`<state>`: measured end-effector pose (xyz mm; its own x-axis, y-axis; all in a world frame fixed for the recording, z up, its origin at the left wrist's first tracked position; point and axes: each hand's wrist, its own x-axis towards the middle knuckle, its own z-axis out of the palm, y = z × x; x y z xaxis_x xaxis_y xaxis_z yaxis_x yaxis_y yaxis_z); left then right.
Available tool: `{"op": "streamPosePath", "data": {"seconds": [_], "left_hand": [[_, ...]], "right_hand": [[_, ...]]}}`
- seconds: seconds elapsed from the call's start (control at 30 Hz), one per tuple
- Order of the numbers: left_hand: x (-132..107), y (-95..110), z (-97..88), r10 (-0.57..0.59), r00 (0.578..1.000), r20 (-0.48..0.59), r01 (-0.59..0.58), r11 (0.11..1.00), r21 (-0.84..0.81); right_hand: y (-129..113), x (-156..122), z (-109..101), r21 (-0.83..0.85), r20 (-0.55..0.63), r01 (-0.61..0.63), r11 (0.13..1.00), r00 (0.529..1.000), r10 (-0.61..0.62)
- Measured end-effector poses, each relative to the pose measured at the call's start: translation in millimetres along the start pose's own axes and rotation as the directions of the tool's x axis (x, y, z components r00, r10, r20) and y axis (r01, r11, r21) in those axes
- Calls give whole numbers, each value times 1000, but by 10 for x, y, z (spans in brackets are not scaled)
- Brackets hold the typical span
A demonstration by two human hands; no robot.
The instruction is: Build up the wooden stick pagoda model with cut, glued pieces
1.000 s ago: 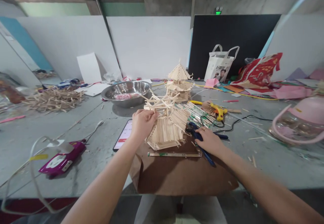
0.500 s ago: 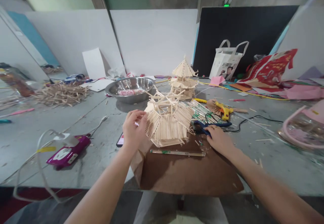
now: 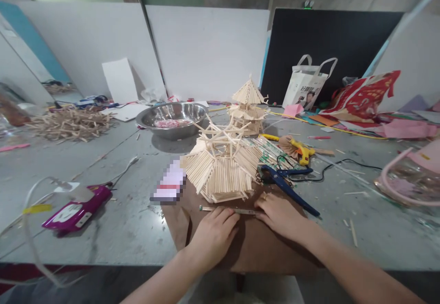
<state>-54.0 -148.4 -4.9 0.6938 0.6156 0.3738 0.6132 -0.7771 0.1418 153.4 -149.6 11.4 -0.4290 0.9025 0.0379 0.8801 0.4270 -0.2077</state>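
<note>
A wrapped pair of disposable chopsticks (image 3: 243, 211) lies crosswise on a brown board (image 3: 254, 253) in front of me. My left hand (image 3: 217, 227) has its fingers curled over the left and middle part of the packet. At the right end, my right hand (image 3: 280, 211) grips it with fingers and thumb. Just beyond both hands stands a stick-built model roof (image 3: 227, 175) with a lattice of sticks on top. Blue-handled cutters (image 3: 292, 189) lie on the table, right of the model and beyond my right hand.
Behind the model are a finished-looking stick pagoda (image 3: 249, 95) and a steel bowl (image 3: 172, 132). A yellow glue gun (image 3: 304, 152) lies by more wrapped chopsticks (image 3: 275, 152). To the left are a phone (image 3: 170, 182), a purple power strip (image 3: 77, 210) and a stick pile (image 3: 74, 123).
My left hand has left the model's left side and come down to the wrapped chopsticks. My right hand has let go of the cutters and moved left onto the packet.
</note>
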Motion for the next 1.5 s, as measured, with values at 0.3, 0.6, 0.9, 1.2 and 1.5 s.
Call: {"op": "streamPosePath", "data": {"seconds": [0.3,0.6,0.9,1.2,1.5], "left_hand": [[25,67,64,-13,999,-35,16,995,101],[66,227,-103,-387,916,110,402,878,-259],[-109,622,15,-559,822,114,487,584,-650],[123,638,-68,-575,810,116,413,417,-810],[136,483,-54,-577,798,176,494,458,-739]], "right_hand": [[13,-49,29,-119,-23,84,989,996,-87],[-45,-271,-123,577,-491,16,817,805,331],[-535,-246,67,954,-224,299,-32,777,588],[-792,-103,232,952,-197,288,-104,836,511],[-478,-81,156,948,-256,319,7,749,611]]}}
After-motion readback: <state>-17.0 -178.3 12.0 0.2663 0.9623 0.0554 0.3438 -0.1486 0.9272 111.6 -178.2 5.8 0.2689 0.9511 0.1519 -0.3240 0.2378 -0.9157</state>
